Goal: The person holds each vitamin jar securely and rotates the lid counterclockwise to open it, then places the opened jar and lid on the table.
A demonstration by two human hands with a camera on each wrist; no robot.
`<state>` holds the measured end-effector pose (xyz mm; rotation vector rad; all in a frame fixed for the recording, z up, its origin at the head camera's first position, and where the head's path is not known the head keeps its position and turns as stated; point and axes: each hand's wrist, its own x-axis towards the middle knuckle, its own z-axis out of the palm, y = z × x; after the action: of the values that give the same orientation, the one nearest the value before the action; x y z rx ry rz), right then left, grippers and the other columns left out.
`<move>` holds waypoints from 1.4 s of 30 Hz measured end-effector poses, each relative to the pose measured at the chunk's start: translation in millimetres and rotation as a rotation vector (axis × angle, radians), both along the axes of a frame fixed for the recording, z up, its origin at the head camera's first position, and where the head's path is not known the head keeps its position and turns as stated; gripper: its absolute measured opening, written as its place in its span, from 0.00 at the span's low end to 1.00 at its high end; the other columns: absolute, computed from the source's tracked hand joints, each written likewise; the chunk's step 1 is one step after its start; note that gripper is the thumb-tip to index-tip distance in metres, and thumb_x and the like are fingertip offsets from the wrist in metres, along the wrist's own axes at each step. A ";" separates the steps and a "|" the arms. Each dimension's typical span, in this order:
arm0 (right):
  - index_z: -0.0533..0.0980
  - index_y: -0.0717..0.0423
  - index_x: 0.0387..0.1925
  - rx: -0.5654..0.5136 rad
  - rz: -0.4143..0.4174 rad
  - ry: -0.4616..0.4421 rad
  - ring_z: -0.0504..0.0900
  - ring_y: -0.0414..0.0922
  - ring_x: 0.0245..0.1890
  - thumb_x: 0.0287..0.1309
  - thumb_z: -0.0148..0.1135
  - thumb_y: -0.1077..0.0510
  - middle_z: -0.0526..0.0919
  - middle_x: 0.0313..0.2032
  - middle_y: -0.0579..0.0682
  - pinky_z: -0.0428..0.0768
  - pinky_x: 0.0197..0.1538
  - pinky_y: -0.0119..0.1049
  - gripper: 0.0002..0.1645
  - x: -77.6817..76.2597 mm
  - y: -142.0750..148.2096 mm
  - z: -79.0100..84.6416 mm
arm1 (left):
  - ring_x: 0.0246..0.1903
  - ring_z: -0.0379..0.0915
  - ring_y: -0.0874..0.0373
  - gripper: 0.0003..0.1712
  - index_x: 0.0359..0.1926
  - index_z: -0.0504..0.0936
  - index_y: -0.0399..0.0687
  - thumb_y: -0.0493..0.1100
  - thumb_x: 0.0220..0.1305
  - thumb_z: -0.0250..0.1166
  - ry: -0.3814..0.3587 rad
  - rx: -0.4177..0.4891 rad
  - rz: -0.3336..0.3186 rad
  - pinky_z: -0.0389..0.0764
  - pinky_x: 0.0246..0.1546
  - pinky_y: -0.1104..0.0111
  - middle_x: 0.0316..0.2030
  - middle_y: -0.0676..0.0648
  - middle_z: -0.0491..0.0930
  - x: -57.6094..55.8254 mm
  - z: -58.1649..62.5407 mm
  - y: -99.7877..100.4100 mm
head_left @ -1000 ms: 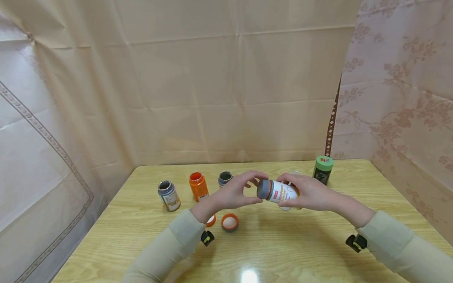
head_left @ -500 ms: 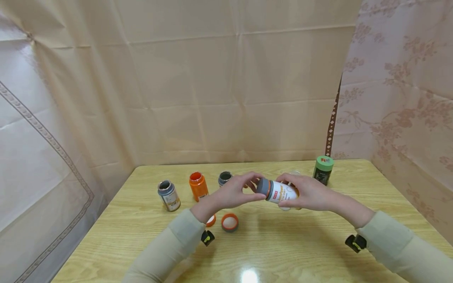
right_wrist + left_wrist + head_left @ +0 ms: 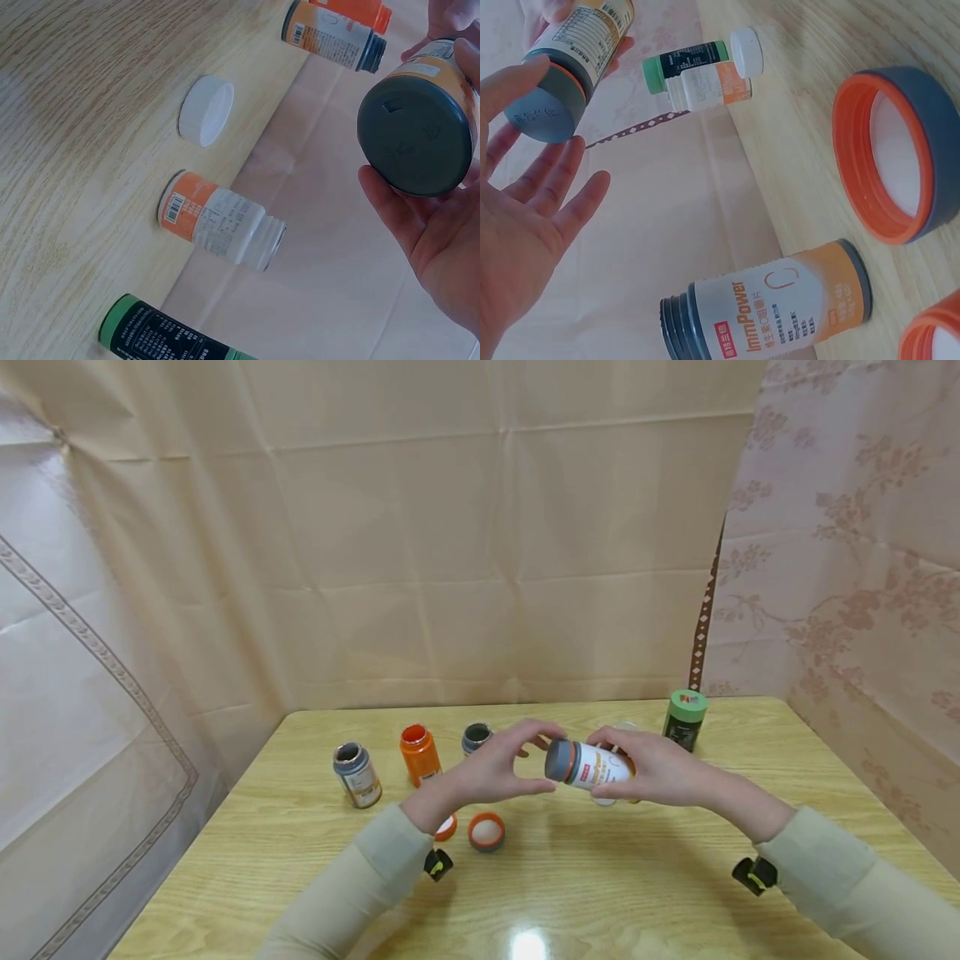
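My right hand (image 3: 660,768) grips a white-and-orange supplement bottle (image 3: 603,767) round its body, tilted sideways above the table. The bottle's grey cap (image 3: 557,761) with an orange ring is on and points left. My left hand (image 3: 491,774) is spread loosely about this cap, thumb below and fingers above. In the left wrist view the left hand's fingers (image 3: 585,202) are extended, the thumb close to the cap; whether it touches is unclear. The right wrist view shows the bottle's dark base (image 3: 416,135), with right-hand fingers under it.
Uncapped bottles stand at left: a grey-necked one (image 3: 362,783), an orange one (image 3: 420,757) and another grey-necked one (image 3: 476,737), partly hidden. Two caps, grey-orange (image 3: 487,833) and orange (image 3: 446,827), lie nearer. An uncapped white bottle (image 3: 225,221), white cap (image 3: 206,110) and green-lidded jar (image 3: 684,720) are right.
The left hand moved in onto the cap half a second ago, then its thumb and fingers spread apart again. The right hand and bottle stay almost still.
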<state>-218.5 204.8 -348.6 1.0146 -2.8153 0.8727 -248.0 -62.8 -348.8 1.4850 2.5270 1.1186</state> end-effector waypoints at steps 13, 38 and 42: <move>0.71 0.42 0.51 0.017 0.008 0.058 0.75 0.37 0.30 0.46 0.75 0.40 0.78 0.37 0.41 0.76 0.29 0.32 0.32 -1.4 -2.0 -1.9 | 0.50 0.72 0.61 0.33 0.61 0.69 0.48 0.37 0.56 0.73 -0.015 0.000 -0.018 0.77 0.45 0.68 0.57 0.50 0.72 0.3 -1.5 0.9; 0.71 0.46 0.51 0.002 0.026 0.016 0.75 0.37 0.29 0.48 0.74 0.39 0.78 0.37 0.44 0.76 0.26 0.32 0.33 -1.1 -0.2 -2.6 | 0.54 0.70 0.60 0.38 0.63 0.68 0.47 0.42 0.54 0.76 -0.015 -0.012 0.033 0.75 0.49 0.63 0.59 0.52 0.71 2.0 -0.5 1.4; 0.71 0.46 0.51 -0.036 0.027 -0.078 0.77 0.40 0.29 0.48 0.74 0.40 0.77 0.38 0.47 0.79 0.23 0.33 0.33 -0.1 -0.4 -2.2 | 0.52 0.70 0.61 0.35 0.60 0.70 0.47 0.38 0.53 0.75 0.014 -0.008 0.000 0.75 0.47 0.66 0.56 0.52 0.72 1.4 -2.1 2.2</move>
<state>-218.7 204.4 -350.8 1.0384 -2.8447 0.9827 -246.6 -60.6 -350.8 1.4963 2.5374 1.1004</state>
